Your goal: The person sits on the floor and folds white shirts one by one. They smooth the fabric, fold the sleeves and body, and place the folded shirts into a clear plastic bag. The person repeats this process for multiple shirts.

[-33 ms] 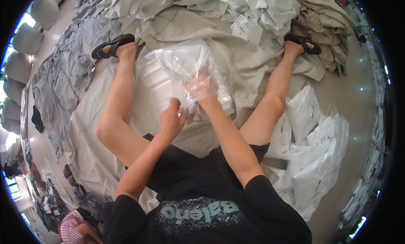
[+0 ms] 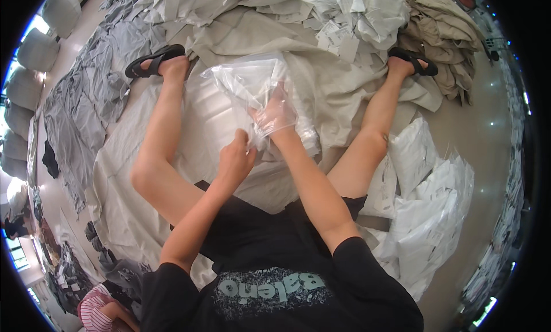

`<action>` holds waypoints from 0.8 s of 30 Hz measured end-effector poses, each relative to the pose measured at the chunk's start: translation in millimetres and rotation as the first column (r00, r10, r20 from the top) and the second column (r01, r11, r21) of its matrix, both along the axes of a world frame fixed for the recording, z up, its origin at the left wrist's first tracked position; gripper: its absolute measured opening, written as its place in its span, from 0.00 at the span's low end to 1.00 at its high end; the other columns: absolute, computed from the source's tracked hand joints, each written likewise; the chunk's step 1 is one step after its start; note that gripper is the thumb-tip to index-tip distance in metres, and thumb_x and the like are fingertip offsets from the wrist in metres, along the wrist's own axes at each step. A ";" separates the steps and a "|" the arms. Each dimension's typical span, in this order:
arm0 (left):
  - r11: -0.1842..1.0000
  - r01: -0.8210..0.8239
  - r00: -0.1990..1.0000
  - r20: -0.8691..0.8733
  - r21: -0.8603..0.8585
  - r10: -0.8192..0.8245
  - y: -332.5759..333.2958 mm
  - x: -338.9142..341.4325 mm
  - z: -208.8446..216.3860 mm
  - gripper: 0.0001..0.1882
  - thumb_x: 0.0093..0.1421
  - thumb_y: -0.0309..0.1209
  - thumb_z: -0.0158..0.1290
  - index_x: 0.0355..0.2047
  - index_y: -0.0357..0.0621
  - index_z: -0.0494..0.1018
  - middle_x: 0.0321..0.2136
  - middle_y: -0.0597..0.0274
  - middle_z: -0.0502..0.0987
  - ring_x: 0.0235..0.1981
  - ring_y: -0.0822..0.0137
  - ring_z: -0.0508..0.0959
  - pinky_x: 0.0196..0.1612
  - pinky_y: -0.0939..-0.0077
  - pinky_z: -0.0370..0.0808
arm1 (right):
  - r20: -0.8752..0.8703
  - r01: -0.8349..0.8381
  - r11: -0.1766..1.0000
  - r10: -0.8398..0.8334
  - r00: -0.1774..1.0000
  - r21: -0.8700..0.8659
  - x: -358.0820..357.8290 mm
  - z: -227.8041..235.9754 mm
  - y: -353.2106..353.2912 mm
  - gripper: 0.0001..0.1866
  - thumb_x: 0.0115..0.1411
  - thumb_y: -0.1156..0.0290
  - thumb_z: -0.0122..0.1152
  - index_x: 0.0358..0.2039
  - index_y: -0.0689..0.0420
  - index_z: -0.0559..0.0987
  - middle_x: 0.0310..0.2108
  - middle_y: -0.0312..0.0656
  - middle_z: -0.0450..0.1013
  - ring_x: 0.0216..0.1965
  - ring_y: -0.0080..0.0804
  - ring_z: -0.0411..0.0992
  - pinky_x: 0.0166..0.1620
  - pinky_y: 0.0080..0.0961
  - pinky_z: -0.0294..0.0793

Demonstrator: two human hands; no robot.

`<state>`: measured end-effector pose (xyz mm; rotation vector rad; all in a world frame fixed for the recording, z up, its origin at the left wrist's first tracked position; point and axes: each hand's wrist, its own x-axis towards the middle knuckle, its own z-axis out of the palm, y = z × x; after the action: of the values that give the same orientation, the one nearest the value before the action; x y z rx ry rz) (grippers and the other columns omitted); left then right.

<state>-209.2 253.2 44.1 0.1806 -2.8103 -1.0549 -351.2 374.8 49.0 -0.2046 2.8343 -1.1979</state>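
A clear plastic bag [image 2: 235,76] lies loosely between my spread legs. My right hand [image 2: 276,115] is inside it, fingers extended apart under the film. At the bag's near edge, my left hand [image 2: 236,158] is closed, pinching the film between thumb and fingers. Beneath the bag is a flat pile of whitish, plastic-looking sheets or packs [image 2: 204,116]; the bag and hands cover its right part, so I cannot tell exactly what it holds.
A beige cloth [image 2: 138,217] is spread under me. Grey garments [image 2: 86,114] lie to the left, white plastic-wrapped pieces [image 2: 367,16] at the far side, khaki garments [image 2: 442,39] at far right. Filled clear packs [image 2: 430,217] lie by my right leg. Another person [image 2: 100,309] is at lower left.
My left hand has shifted slightly right, closer to my right wrist, and the film by it is gathered more. My right hand stays inside the bag, nearly where it was.
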 end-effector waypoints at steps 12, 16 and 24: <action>0.975 0.013 0.978 0.206 -0.223 0.034 -7.3 -0.8 -49.8 0.14 0.60 0.31 0.60 0.39 0.37 0.68 0.24 0.43 0.82 0.28 0.37 0.83 0.33 0.42 0.79 | -0.168 -0.238 0.531 0.606 0.778 0.814 19.9 -42.5 47.1 0.36 0.72 0.58 0.52 0.72 0.72 0.67 0.76 0.65 0.58 0.80 0.68 0.48 0.80 0.62 0.41; 0.957 0.101 0.969 0.245 -0.274 -0.032 -6.8 1.7 -51.8 0.11 0.59 0.31 0.59 0.36 0.37 0.71 0.23 0.43 0.81 0.28 0.38 0.83 0.33 0.43 0.79 | 0.006 -0.285 0.368 0.602 0.798 0.885 33.0 -16.4 38.7 0.36 0.72 0.59 0.49 0.74 0.70 0.66 0.78 0.61 0.57 0.81 0.64 0.47 0.80 0.64 0.36; 0.970 0.113 0.975 0.213 -0.215 -0.066 3.1 2.5 -33.2 0.11 0.59 0.31 0.57 0.36 0.36 0.72 0.23 0.42 0.81 0.28 0.38 0.83 0.33 0.43 0.79 | -0.184 -0.624 0.601 0.778 0.601 0.499 79.0 -93.5 36.4 0.33 0.69 0.59 0.54 0.71 0.61 0.71 0.77 0.53 0.61 0.81 0.54 0.50 0.80 0.60 0.39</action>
<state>-206.7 256.3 11.0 0.1454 -3.1235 -0.7614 -272.2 411.2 -44.5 -1.5472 2.6684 -0.4184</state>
